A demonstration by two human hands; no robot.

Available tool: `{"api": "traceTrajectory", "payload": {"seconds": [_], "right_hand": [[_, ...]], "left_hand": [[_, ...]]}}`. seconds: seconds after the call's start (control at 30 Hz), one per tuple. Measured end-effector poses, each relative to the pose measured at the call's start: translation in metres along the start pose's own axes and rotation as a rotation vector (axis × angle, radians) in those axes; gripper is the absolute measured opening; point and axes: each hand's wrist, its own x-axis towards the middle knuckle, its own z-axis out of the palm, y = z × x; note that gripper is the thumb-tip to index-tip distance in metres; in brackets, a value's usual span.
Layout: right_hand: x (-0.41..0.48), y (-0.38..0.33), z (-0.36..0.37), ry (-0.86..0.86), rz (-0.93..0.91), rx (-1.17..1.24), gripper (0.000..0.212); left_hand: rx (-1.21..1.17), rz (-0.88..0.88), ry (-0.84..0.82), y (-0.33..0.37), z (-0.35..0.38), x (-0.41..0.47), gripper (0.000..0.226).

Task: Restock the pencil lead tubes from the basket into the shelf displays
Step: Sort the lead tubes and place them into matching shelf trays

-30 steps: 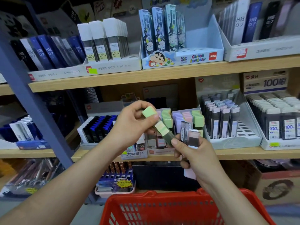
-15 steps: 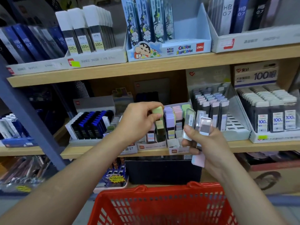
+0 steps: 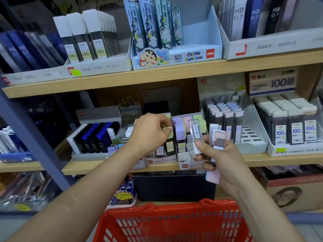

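Note:
My left hand point(image 3: 150, 132) pinches the top of a green-capped lead tube point(image 3: 169, 138) that stands in a small display box point(image 3: 161, 160) on the middle shelf. My right hand point(image 3: 222, 154) grips a bundle of lead tubes point(image 3: 217, 137) just right of that box: a clear one with a barcode sticks up, a pink-capped one points down. The red basket point(image 3: 174, 222) sits low in front of me; its contents are not visible.
A second box of pastel-capped tubes point(image 3: 181, 133) stands beside the first. Grey-capped tube trays point(image 3: 225, 119) and 100-count tubes point(image 3: 295, 130) fill the right. Blue and black tubes point(image 3: 94, 135) are at left. The wooden upper shelf point(image 3: 174, 74) holds more display boxes.
My left hand carried the green-capped tube away from my right hand and lowered it into the display box. My right hand rose slightly toward the shelf with its bundle.

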Motion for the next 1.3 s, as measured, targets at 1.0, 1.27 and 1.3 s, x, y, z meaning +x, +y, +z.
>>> {"api": "traceTrajectory", "payload": {"seconds": [1.0,1.27,1.3], "right_hand": [[-0.007,-0.007,0.027,-0.105,0.052,0.03,0.016],[-0.011,-0.009,0.036,-0.172,0.047,-0.031,0.007],[-0.012,-0.007,0.04,-0.169,0.042,-0.042,0.011]], "left_hand": [[0.237,0.681,0.137,0.004,-0.026,-0.046,0.02],[-0.587,-0.084,0.31,-0.05,-0.073,-0.031,0.036],[-0.612,-0.142,0.341,-0.06,-0.075,-0.029,0.033]]}}
